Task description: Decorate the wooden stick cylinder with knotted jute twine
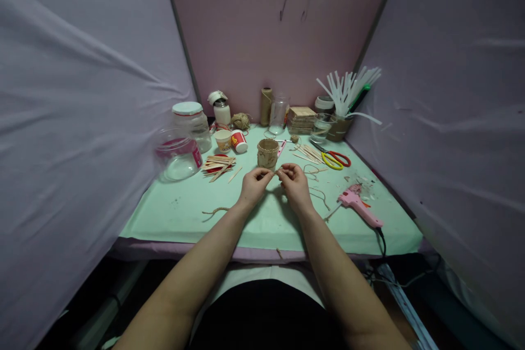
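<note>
My left hand [255,186] and my right hand [295,183] meet over the middle of the table, fingertips closed in a pinch. Between them is a tiny tan piece that looks like jute twine, mostly covered by the fingers. Just beyond stands a small cup wrapped in twine [268,153], upright, with a braided rim. A loose length of twine [215,211] lies by my left forearm. More twine [320,195] curls on the cloth to the right of my right hand.
Right: pink glue gun [359,208] with cord, scissors [334,159], glue sticks [348,90] in a pot. Left: glass jars [178,161], craft sticks [219,166], paper cups [239,141]. Back: twine ball [240,121], clear jar [279,115], stacked wooden squares [302,120]. Curtains flank the table.
</note>
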A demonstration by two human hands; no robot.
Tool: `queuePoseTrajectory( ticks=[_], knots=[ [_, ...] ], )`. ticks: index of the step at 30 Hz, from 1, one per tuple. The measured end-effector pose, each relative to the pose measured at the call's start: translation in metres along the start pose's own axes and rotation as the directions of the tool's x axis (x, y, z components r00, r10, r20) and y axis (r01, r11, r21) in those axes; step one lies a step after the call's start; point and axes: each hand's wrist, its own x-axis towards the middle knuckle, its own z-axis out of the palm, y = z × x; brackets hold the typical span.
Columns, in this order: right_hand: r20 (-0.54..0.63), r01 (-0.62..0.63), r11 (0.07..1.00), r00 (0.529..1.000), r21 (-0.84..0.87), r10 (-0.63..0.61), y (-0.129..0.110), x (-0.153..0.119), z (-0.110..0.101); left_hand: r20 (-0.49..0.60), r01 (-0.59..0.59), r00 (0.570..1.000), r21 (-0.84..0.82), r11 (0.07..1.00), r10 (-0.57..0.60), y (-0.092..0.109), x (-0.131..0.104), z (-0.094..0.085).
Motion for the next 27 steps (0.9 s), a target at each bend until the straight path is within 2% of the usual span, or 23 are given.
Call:
queuePoseTrajectory(
  ticks=[9, 15, 17, 20, 23, 27],
  knots=[
    [-0.019, 0.022, 0.999, 1.000, -0.047, -0.023, 0.0002, 0.0001, 0.0006, -0.010, -0.015, 1.000, 0.007, 1.000, 0.015, -0.0019, 0.0006, 0.0005],
    [-0.002, 0.026, 0.998, 1.000, -0.060, -0.026, 0.0010, -0.0007, 0.0009, 0.050, 0.034, 0.998, -0.107, 0.994, -0.029, 0.0000, 0.0006, 0.0016],
    [-0.016, 0.075, 0.994, 0.997, -0.085, -0.077, 0.0002, -0.0013, 0.0009, 0.072, 0.084, 0.995, -0.160, 0.984, -0.073, 0.0011, 0.0007, 0.0018],
    [-0.033, 0.202, 0.953, 0.976, -0.224, -0.215, -0.0022, -0.0026, 0.0007, 0.069, 0.122, 0.991, -0.198, 0.973, -0.110, 0.0011, 0.0014, 0.0017],
    [0.008, 0.281, 0.898, 0.955, -0.338, -0.296, -0.0040, -0.0041, 0.0006, 0.025, 0.061, 0.998, -0.183, 0.981, -0.057, 0.0001, 0.0019, 0.0010],
    [0.023, 0.290, 0.888, 0.953, -0.357, -0.302, -0.0041, -0.0045, 0.0000, -0.017, -0.129, 0.992, -0.034, 0.991, 0.128, 0.0014, 0.0005, -0.0007]
  ],
)
